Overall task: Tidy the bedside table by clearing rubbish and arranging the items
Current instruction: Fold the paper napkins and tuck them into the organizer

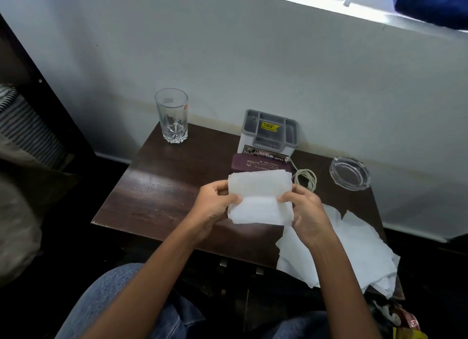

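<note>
Holding a folded tissue (260,208) between both hands, above the table (152,186), as I see it. Left hand (214,208) pinches its left edge, thumb on top; right hand (307,213) pinches the right edge likewise. A case (253,163) lies beyond the fingertips; loose tissues (354,242) lie right of them.

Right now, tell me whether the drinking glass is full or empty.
Empty. The glass stands upright on the table and is clear down to its cut base, with no liquid line.
</note>
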A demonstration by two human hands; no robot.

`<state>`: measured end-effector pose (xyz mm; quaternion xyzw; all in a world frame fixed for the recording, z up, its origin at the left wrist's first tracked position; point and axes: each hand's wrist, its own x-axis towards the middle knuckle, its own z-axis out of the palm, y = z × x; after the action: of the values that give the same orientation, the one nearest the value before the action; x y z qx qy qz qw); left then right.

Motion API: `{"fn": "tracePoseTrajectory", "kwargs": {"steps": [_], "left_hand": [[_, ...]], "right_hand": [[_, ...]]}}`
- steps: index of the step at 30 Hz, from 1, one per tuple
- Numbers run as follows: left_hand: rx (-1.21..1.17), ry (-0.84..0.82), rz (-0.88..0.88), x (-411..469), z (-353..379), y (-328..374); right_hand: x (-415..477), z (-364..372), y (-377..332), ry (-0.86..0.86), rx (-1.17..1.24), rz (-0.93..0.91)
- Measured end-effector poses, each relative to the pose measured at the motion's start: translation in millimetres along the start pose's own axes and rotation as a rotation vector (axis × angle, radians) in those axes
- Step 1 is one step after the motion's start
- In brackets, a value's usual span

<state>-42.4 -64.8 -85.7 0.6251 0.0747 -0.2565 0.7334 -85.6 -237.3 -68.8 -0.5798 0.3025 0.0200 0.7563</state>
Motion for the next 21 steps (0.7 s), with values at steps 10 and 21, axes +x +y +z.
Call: {"fn": "tracePoseTrajectory", "kwargs": {"steps": [10,21], "left_hand": [[0.363,-0.027,0.193,5.3,-2.5,-2.0],[0.698,-0.032,0.383,-0.6,-1.6,0.6]], "right_hand": [[-0.2,-5.6,-1.2,0.028,-0.021,-0.056],[-9.4,-10.7,-7.6,-0.020,0.050,-0.016]]}}
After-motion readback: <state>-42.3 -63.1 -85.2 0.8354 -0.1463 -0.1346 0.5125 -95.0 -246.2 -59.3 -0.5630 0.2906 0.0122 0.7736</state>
